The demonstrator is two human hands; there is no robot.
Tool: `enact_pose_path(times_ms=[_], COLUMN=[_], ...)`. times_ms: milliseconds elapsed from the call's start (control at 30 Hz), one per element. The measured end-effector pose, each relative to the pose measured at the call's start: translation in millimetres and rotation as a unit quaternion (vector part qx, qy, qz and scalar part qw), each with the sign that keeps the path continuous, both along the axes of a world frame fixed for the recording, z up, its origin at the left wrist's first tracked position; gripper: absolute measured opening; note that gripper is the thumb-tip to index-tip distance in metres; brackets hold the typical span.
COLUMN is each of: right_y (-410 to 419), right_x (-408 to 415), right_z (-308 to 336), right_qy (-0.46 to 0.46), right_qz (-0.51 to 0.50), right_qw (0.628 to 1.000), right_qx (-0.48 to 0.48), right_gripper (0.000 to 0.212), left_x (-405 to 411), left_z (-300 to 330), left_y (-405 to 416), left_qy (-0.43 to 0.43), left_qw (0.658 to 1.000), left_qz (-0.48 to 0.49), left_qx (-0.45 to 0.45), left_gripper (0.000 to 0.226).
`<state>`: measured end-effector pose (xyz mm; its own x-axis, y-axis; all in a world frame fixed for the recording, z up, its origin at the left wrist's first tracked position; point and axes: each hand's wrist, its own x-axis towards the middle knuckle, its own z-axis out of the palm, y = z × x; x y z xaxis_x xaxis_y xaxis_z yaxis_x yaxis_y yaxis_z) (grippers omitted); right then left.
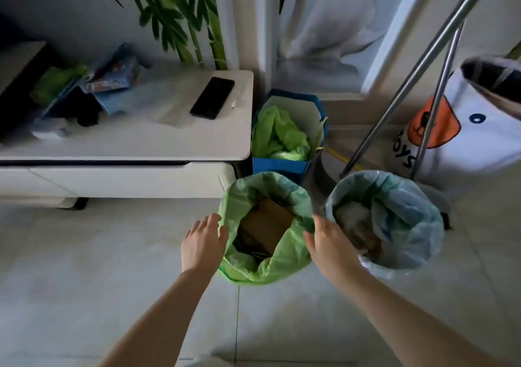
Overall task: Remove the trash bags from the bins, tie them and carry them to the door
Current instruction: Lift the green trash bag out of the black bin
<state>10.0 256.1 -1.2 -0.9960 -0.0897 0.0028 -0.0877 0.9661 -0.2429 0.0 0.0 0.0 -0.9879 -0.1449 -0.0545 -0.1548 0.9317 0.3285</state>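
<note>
Green trash bag (284, 256) between open hands; cabinet (127, 146) beside.

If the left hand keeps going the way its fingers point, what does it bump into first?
Most likely the rim of the green trash bag. The left hand is open, its fingertips right at the bag's near-left edge, though depth is hard to judge from above.

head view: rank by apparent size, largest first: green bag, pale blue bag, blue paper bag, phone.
1. green bag and pale blue bag: look about alike, so I won't split them.
2. blue paper bag, though it sits farther back, so the gap is unsure.
3. phone, clearly smallest.
</note>
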Motion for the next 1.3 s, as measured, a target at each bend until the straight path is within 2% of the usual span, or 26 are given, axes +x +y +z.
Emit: enact_pose_path(times_ms=[100, 233, 300, 400, 467, 500, 600, 667, 767, 833, 933, 1033, 1233, 1300], right_y=[-9, -22, -23, -19, -14, -13, -9, -7, -2, 0, -2, -3, 1, 1], right_x=[4, 14, 19, 23, 19, 16, 10, 6, -4, -8, -13, -20, -47, -54], right_z=[-24, -34, -35, -42, -43, -43, -50, -55, -56, -53, -45, -36, -8, 8], right_qy=[0.000, -0.007, -0.010, -0.081, -0.163, -0.206, -0.275, -0.302, -0.329, -0.327, -0.315, -0.295, -0.202, -0.181], right_qz=[-0.065, -0.146, -0.158, -0.223, -0.287, -0.318, -0.400, -0.421, -0.424, -0.430, -0.431, -0.412, -0.344, -0.308], right_qw=[0.997, 0.980, 0.975, 0.948, 0.908, 0.877, 0.744, 0.681, 0.617, 0.603, 0.618, 0.685, 0.823, 0.838], right_qx=[-0.038, -0.133, -0.154, -0.213, -0.258, -0.296, -0.458, -0.517, -0.576, -0.587, -0.577, -0.523, -0.405, -0.413], right_gripper=[0.042, 0.051, 0.054, 0.061, 0.068, 0.069, 0.065, 0.063, 0.049, 0.043, 0.046, 0.041, 0.039, 0.032], left_x=[-1, 5, 10, 17, 16, 15, 6, -2, -17, -22, -28, -35, -53, -57], left_z=[-26, -44, -44, -48, -50, -52, -58, -61, -59, -54, -45, -35, -10, 2], left_y=[6, 16, 19, 22, 20, 18, 11, 5, -3, -8, -11, -13, -4, -1], left_qy=[0.020, 0.003, 0.008, 0.002, -0.002, -0.001, -0.015, -0.050, -0.125, -0.146, -0.136, -0.134, -0.091, -0.053], left_qw=[0.989, 0.948, 0.932, 0.928, 0.932, 0.933, 0.928, 0.916, 0.869, 0.851, 0.843, 0.826, 0.832, 0.832], left_qz=[0.101, 0.201, 0.228, 0.221, 0.209, 0.205, 0.213, 0.226, 0.249, 0.266, 0.291, 0.305, 0.301, 0.301], left_qx=[0.107, 0.247, 0.282, 0.299, 0.296, 0.297, 0.306, 0.327, 0.409, 0.428, 0.432, 0.454, 0.457, 0.463], left_gripper=[0.019, 0.026, 0.029, 0.032, 0.033, 0.034, 0.037, 0.048, 0.068, 0.072, 0.067, 0.057, 0.028, 0.025])
